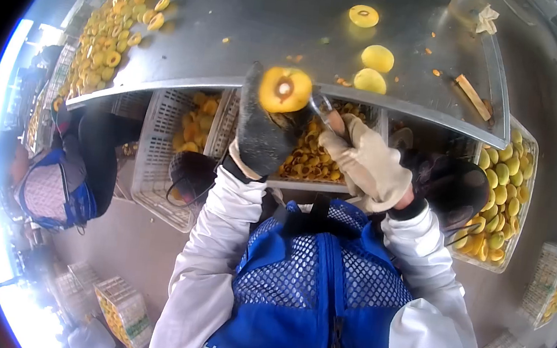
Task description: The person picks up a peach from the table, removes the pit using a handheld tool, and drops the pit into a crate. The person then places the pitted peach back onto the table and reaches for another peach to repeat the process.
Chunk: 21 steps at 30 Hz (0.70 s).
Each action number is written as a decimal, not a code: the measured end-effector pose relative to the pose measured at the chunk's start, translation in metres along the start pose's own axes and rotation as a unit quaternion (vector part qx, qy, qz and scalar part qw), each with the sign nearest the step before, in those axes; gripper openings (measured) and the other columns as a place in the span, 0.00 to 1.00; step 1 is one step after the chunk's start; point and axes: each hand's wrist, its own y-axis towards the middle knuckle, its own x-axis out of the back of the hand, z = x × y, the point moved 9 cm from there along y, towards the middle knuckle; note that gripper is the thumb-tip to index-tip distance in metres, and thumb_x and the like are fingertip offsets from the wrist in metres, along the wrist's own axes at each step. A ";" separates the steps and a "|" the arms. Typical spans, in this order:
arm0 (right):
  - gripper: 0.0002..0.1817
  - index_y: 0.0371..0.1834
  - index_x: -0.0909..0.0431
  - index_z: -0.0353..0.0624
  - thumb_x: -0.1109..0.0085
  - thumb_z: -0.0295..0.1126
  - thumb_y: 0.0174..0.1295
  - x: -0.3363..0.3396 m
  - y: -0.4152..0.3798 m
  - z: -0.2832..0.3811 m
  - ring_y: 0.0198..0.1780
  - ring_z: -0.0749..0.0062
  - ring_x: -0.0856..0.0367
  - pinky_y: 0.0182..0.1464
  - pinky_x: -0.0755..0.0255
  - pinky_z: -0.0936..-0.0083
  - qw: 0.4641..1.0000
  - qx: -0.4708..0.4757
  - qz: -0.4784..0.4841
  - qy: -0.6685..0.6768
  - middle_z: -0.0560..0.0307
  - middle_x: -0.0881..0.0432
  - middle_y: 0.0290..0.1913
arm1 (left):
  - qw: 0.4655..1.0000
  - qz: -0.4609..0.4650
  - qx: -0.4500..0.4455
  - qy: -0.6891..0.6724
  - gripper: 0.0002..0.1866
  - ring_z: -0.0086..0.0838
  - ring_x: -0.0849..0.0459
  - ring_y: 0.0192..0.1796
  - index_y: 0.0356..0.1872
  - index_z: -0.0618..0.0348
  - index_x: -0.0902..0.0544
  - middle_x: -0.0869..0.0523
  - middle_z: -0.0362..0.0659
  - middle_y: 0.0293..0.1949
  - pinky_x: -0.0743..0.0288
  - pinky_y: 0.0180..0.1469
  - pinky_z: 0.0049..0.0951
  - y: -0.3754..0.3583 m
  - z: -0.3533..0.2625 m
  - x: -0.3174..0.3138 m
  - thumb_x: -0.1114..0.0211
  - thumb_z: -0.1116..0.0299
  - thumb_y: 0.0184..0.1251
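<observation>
In a dark, wet-looking glove, my left hand [265, 138] grips a halved yellow peach [286, 91], its cut face and the pit in the middle turned up. My right hand [370, 164], in an off-white glove, is closed around the handle of a metal pitting tool [322, 105]. The tool's metal end reaches the right side of the peach half, just over the table's front edge. Farther back on the steel table [255, 20] lie a peach half [364, 16] with its cut side up and two rounded yellow peach pieces [377, 58].
A heap of peach halves [112, 31] covers the table's left end. A wooden strip [473, 96] lies near the right corner. Below are crates of fruit pieces [312, 150], another crate [159, 140] and whole-looking peaches [499, 192]. Another person [64, 184] sits at left.
</observation>
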 end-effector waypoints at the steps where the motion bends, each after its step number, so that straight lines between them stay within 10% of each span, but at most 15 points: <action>1: 0.22 0.43 0.26 0.34 0.43 0.47 0.71 -0.008 0.005 -0.003 0.30 0.48 0.14 0.38 0.23 0.63 1.000 -0.002 0.004 -0.005 0.36 0.16 0.34 | 0.989 0.012 -0.091 0.120 0.31 0.36 0.18 0.59 0.69 0.68 0.41 0.21 0.53 0.59 0.21 0.63 0.36 -0.009 -0.017 -0.006 0.36 0.78 0.71; 4: 0.25 0.47 0.27 0.32 0.43 0.49 0.71 -0.014 0.016 0.011 0.51 0.38 0.17 0.48 0.23 0.60 0.985 0.154 -0.047 -0.068 0.31 0.16 0.42 | 0.983 -0.018 -0.114 0.142 0.36 0.34 0.18 0.58 0.70 0.66 0.41 0.21 0.52 0.58 0.21 0.62 0.34 -0.016 -0.017 -0.004 0.31 0.83 0.63; 14: 0.27 0.50 0.26 0.31 0.45 0.51 0.72 -0.030 0.024 0.006 0.43 0.42 0.14 0.44 0.22 0.61 0.990 0.047 0.011 -0.136 0.30 0.16 0.39 | 0.998 0.019 -0.042 0.043 0.28 0.35 0.17 0.56 0.62 0.64 0.30 0.19 0.49 0.54 0.21 0.60 0.33 -0.013 0.007 0.000 0.32 0.84 0.61; 21: 0.26 0.62 0.26 0.34 0.43 0.46 0.73 -0.035 0.027 -0.004 0.27 0.74 0.26 0.33 0.30 0.76 0.991 0.034 0.108 -0.064 0.57 0.22 0.29 | 0.989 0.052 -0.061 0.123 0.26 0.45 0.18 0.55 0.56 0.63 0.22 0.17 0.50 0.52 0.24 0.61 0.37 -0.018 0.003 -0.002 0.32 0.84 0.51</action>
